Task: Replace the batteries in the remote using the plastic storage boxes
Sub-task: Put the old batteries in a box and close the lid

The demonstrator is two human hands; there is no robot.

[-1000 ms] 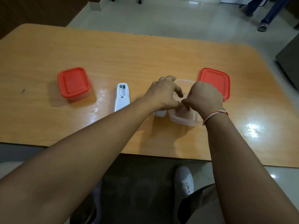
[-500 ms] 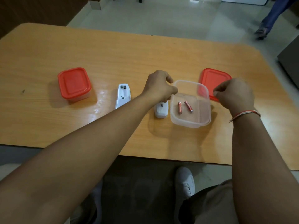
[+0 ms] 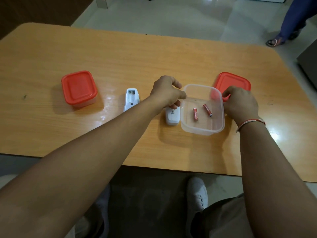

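Note:
An open clear plastic box (image 3: 202,128) stands near the table's front edge, with two red batteries (image 3: 195,114) (image 3: 207,110) lying loose on its bottom. My left hand (image 3: 167,92) is curled at the box's left rim, its thumb pressing on the rim. Its fingers hang over the white battery cover (image 3: 172,117). My right hand (image 3: 240,102) pinches the front edge of the loose red lid (image 3: 231,81), right beside the box's right rim. The white remote (image 3: 131,99) lies face down with its battery bay open and bare.
A second plastic box (image 3: 79,88), shut with a red lid, stands at the left of the wooden table (image 3: 154,54). A person's legs (image 3: 289,21) are on the floor at the far right. My own feet and knee show below the table edge.
Both hands drew out of the clear box, leaving the two batteries in it. The left hand settled on the left rim and the right hand went to the red lid's edge.

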